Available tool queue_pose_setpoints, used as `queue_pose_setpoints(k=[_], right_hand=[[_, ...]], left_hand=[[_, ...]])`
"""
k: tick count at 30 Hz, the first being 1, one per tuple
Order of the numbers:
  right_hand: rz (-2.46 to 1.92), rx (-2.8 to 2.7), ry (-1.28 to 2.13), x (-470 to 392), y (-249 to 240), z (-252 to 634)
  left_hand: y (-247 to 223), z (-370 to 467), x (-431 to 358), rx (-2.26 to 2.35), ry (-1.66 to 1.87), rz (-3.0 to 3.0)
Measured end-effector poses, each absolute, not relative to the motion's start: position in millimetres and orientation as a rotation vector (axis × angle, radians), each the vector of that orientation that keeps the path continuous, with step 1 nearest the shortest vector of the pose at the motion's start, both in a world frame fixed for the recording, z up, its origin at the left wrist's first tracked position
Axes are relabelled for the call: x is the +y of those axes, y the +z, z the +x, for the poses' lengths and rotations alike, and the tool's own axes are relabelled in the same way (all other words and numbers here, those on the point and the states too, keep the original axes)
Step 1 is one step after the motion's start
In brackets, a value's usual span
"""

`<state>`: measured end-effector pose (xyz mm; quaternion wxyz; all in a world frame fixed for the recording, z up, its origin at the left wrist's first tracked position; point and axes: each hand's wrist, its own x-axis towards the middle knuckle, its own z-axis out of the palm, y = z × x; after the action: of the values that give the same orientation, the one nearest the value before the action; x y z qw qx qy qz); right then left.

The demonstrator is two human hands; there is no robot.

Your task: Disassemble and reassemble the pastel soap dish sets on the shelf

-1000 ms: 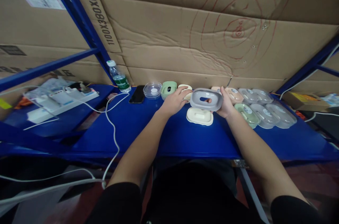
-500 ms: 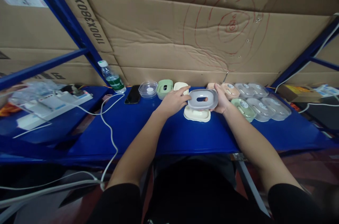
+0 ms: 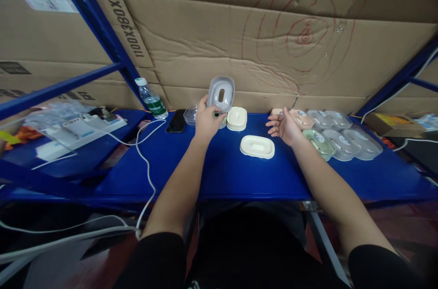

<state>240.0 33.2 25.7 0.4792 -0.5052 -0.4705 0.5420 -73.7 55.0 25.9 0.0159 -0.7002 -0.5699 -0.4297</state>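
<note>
My left hand (image 3: 205,124) grips a grey soap-dish-like plastic tray (image 3: 215,93) by its lower edge. The tray has an oval slot and is raised and tilted toward me. Behind that hand, a green container (image 3: 222,122) is mostly hidden. Just right of it stand stacked cream dishes (image 3: 237,119). My right hand (image 3: 285,129) holds nothing, its fingers apart, above the table beside the lidded boxes. Between the two hands, a cream oval dish (image 3: 257,147) lies on the blue table (image 3: 253,177).
Several lidded boxes in peach (image 3: 301,119), green (image 3: 317,143) and grey (image 3: 340,144) stand at right. Leftward are a clear container (image 3: 190,116), a phone (image 3: 176,121), a water bottle (image 3: 153,100), a white cable (image 3: 148,166) and a power strip (image 3: 82,136). Cardboard (image 3: 205,29) walls the back.
The grey tray has moved left and up, from between both hands into my left hand alone, and is now tilted upright. My right hand has let go of it and opened.
</note>
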Motion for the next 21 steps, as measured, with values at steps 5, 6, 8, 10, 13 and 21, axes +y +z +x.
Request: queue_pose_setpoints(k=[5, 6, 8, 10, 13, 21], right_hand=[[-1.359, -1.75, 0.717, 31, 8, 240], [-1.329, -1.916, 0.593, 28, 5, 238], [-1.264, -2.174, 0.468, 24, 3, 235], [-1.249, -2.307, 0.439, 21, 1, 232], [-1.289, -2.387, 0.388, 24, -1, 234], [-1.396, -2.483, 0.309, 35, -7, 249]], left_hand=[[17, -78, 62, -2.099, -1.191, -2.024], [14, -78, 63, -2.129, -1.145, -2.019], [10, -77, 64, -2.152, -1.076, -2.022], [6, -76, 64, -2.129, -1.055, -2.023], [4, -74, 64, -2.084, -1.049, -2.008], [8, -74, 60, -2.14, -0.999, -2.021]])
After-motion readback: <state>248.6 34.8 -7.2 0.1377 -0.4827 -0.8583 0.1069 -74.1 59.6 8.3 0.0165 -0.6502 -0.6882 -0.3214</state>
